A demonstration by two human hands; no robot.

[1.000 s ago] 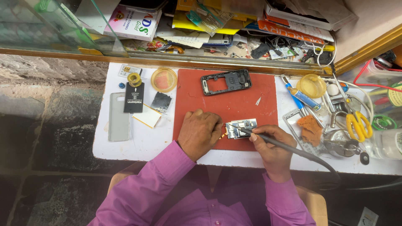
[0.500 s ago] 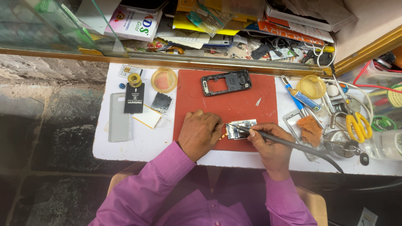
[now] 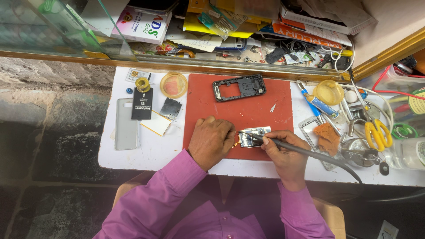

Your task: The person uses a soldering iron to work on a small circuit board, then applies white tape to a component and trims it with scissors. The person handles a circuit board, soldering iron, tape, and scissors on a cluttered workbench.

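A small circuit board point(image 3: 256, 135) lies on the red mat point(image 3: 248, 110) near its front edge. My left hand point(image 3: 211, 140) rests on the mat just left of the board, fingers curled against its edge. My right hand point(image 3: 283, 152) grips a dark soldering iron point(image 3: 292, 148) like a pen, its tip touching the board's left end. The iron's cable trails off to the right. A black phone frame point(image 3: 239, 87) lies at the back of the mat.
On the white table point(image 3: 146, 146), left of the mat: a grey phone back cover point(image 3: 126, 124), a black battery point(image 3: 142, 104), a solder spool point(image 3: 143, 84), a round yellow lid point(image 3: 173, 85). To the right: yellow scissors point(image 3: 377, 135), a blue tube point(image 3: 319, 102), tools. Cluttered shelf behind.
The soldering iron's tip has shifted slightly left along the board, toward my left fingers. Both hands otherwise stay in place.
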